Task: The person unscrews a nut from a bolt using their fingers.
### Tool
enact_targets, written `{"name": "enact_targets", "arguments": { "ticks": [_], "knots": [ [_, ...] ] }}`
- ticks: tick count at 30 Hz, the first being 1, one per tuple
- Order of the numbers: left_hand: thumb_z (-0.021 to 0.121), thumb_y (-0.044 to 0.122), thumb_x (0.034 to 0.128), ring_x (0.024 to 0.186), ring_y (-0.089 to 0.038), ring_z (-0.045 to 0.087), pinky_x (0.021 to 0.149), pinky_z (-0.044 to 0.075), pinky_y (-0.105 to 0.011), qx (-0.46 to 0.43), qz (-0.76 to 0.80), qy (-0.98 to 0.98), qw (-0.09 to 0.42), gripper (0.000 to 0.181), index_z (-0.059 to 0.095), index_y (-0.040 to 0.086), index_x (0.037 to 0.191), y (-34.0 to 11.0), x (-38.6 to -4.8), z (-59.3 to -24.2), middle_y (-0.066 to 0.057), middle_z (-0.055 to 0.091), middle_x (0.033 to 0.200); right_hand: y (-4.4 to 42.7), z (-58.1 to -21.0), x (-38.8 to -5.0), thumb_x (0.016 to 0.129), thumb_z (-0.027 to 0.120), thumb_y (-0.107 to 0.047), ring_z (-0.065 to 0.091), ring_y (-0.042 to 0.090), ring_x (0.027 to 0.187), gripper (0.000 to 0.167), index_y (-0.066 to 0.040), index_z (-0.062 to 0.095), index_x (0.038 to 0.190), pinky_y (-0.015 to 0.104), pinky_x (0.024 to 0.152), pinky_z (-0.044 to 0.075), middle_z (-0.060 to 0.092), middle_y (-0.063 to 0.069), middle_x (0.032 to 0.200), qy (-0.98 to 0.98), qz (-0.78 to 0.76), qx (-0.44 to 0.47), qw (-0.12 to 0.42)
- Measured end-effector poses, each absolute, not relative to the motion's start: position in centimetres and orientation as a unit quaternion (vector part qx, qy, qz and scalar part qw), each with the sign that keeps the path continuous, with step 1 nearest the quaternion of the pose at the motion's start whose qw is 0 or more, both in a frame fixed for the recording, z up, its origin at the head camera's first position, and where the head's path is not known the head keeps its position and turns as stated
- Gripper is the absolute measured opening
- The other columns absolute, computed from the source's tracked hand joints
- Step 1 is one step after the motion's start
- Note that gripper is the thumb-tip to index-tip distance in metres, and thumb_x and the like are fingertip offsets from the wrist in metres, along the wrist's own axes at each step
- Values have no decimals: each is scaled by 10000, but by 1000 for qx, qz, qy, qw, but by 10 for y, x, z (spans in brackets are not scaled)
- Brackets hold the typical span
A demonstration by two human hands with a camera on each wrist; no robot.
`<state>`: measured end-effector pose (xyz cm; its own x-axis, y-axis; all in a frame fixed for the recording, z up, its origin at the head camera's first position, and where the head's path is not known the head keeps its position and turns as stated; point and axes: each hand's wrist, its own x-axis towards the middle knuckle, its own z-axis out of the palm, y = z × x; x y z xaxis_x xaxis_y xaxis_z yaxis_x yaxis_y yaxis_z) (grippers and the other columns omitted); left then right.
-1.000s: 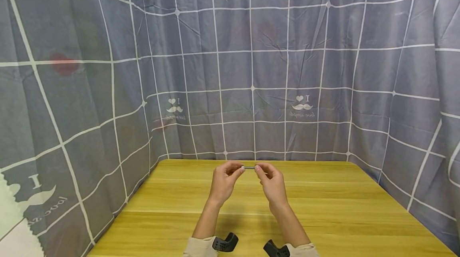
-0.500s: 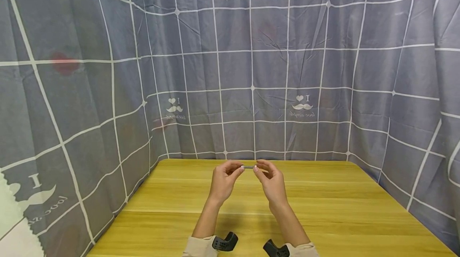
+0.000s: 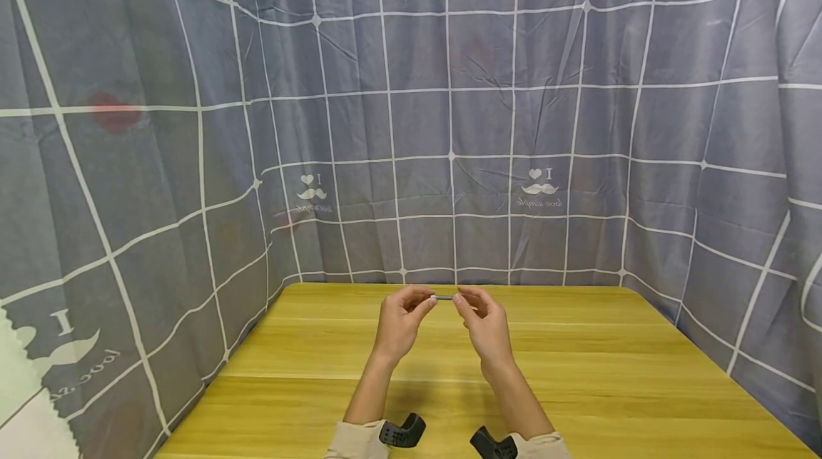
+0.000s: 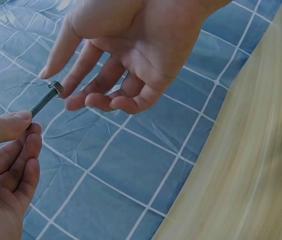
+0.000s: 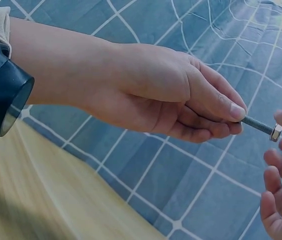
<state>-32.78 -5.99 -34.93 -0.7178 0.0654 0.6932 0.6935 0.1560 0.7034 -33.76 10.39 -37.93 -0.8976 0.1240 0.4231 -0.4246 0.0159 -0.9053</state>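
Observation:
Both hands are held up in front of me over the table, with a metal bolt (image 4: 43,101) between them. In the left wrist view, my left hand (image 4: 8,155) pinches its threaded end between thumb and fingers. At the other end sits a shiny hexagonal piece (image 5: 276,132); whether it is the bolt's head or a nut I cannot tell. My right hand (image 3: 486,327) has its thumb and index finger loosely on either side of that piece, the thumb a little apart from it. Its other fingers are loosely bent. In the head view, the left hand (image 3: 399,323) mirrors it.
A wood-grain table (image 3: 578,359) lies below the hands. Grey curtains with white grid lines (image 3: 481,123) hang behind it and on both sides. Each wrist wears a black camera mount (image 3: 402,431) by a beige sleeve (image 3: 358,440).
The right thumb and index finger have shifted slightly at the hexagonal end of the bolt. My left hand keeps its pinch on the threads and stays in place.

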Motion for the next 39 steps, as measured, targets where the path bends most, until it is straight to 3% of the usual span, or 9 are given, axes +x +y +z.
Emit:
{"name": "enact_targets", "arguments": {
  "ticks": [5,13,18,23,29,33,39],
  "knots": [
    [709,-79,935,840,-372,701,750,551,-310,-265,-589,-713,272,72,737,-88,1001,-59,-328,-349,-216,734,941,105,-379,-339,1037,669,-177,579,236,963,226,8,714,1160,447,880,471,702,108,1042,-684,694,103,199],
    [702,-79,940,861,-401,699,761,544,-282,-261,-591,-715,267,80,731,-96,1012,-60,-327,-349,-229,732,959,104,-378,-336,1011,678,-63,619,318,1074,280,14,670,1280,398,945,454,674,188,1219,-675,701,121,195],
    [707,-84,934,860,-399,697,760,545,-287,-261,-596,-711,267,78,734,-89,1006,-60,-327,-348,-227,731,958,104,-378,-336,1026,685,-169,609,265,1023,353,4,639,1330,380,895,473,669,145,1196,-689,687,114,201],
    [711,-79,933,855,-370,700,765,554,-322,-261,-594,-712,269,78,737,-84,1007,-60,-327,-348,-220,734,955,104,-379,-337,1041,666,-193,593,261,975,252,16,711,1173,355,842,480,698,130,1061,-690,686,105,205],
    [702,-77,941,864,-408,692,767,547,-314,-262,-598,-709,265,92,723,-119,1019,-61,-327,-349,-228,730,963,104,-379,-337,1019,678,-99,627,289,1060,249,7,696,1244,387,928,465,692,144,1179,-686,689,116,201],
    [700,-80,942,857,-428,685,755,538,-300,-265,-600,-707,264,83,722,-117,1012,-61,-327,-349,-229,727,955,104,-380,-337,1019,684,-128,608,303,1090,311,-9,662,1305,408,932,458,666,155,1230,-686,691,110,198],
    [709,-71,939,857,-378,695,763,543,-285,-267,-596,-709,266,75,731,-95,1006,-62,-327,-348,-215,730,955,103,-379,-338,1038,673,-219,607,260,1075,266,-7,714,1195,379,893,468,704,131,1135,-694,685,94,202]
  ]
}}
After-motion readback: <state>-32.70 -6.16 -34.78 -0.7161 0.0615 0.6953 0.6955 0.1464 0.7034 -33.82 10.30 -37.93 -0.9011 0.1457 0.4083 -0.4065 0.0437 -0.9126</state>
